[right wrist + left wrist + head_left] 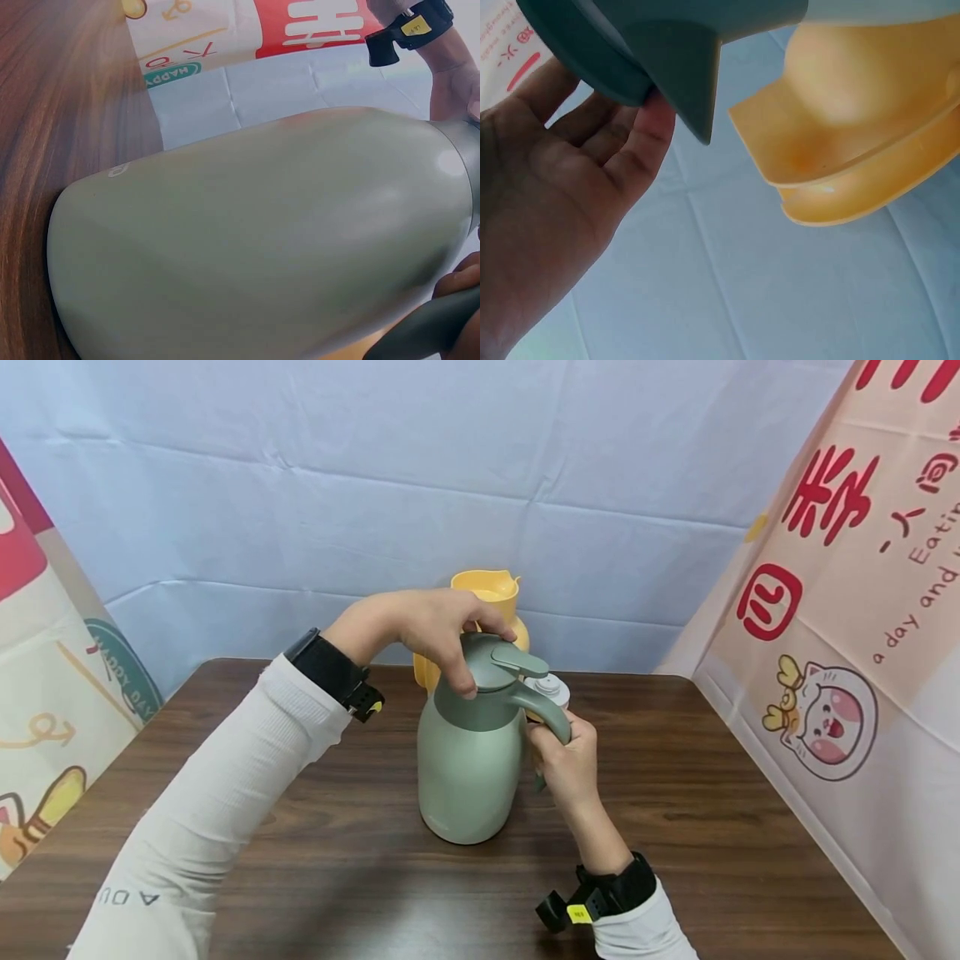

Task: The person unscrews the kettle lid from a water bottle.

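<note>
A pale green thermos jug [467,777] stands upright on the wooden table, and its body [262,232] fills most of the right wrist view. From above, my left hand [431,622] grips the jug's round green lid [483,667], thumb on the near side and fingers across the far side. The left wrist view has those fingers [649,127] at the lid's rim, beside the pointed spout [690,82]. Around the curved handle [553,714] on the right, my right hand [570,764] is curled. The palm side of that hand is hidden.
Close behind the green jug stands a yellow jug [487,585], partly covered by my left hand. A white-topped container [549,688] shows behind the handle. Pale blue cloth [337,527] hangs beyond the table's [675,793] back edge, with printed cloths at both sides.
</note>
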Demonstrator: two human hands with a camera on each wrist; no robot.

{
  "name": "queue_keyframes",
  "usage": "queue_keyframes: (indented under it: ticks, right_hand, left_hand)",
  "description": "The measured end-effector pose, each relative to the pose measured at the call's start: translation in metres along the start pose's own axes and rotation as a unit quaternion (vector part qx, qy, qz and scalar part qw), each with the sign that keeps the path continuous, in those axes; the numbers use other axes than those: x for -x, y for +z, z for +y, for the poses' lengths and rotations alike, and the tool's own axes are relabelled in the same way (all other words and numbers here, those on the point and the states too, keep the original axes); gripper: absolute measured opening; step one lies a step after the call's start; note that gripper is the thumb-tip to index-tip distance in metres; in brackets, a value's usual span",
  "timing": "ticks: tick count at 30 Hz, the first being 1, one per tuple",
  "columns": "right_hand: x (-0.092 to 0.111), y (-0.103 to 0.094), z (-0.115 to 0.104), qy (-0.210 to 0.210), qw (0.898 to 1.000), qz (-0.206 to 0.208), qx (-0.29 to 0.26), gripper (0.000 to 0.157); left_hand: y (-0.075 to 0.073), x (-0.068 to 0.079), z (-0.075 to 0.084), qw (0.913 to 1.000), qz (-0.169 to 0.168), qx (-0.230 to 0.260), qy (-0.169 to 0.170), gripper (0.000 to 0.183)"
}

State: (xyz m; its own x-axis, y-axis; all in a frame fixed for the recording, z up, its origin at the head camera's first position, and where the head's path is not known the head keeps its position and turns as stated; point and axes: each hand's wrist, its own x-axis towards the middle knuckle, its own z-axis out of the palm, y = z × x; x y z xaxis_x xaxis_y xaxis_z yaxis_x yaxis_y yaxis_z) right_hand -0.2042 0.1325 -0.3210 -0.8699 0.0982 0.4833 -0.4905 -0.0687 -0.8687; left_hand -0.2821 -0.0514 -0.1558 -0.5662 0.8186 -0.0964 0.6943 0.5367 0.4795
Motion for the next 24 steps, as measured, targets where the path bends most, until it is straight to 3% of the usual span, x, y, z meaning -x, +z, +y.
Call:
queue_keyframes:
  ticks: [9,24]
  right_hand:
    - [-0.0002,-0.0004,0.0001,-0.009,1.0,-0.004,-0.002,0.033]
    - [-0.0003,-0.0007,0.0001,-0.001,1.0,0.0,-0.006,0.034]
  left_hand:
    - [0.0052,-0.0014,0.0016,0.9964,0.06,-0.059,-0.007,0.069]
    - [0.0039,0.0047,0.0099,0.9939,0.099,-0.049,-0.004,0.057]
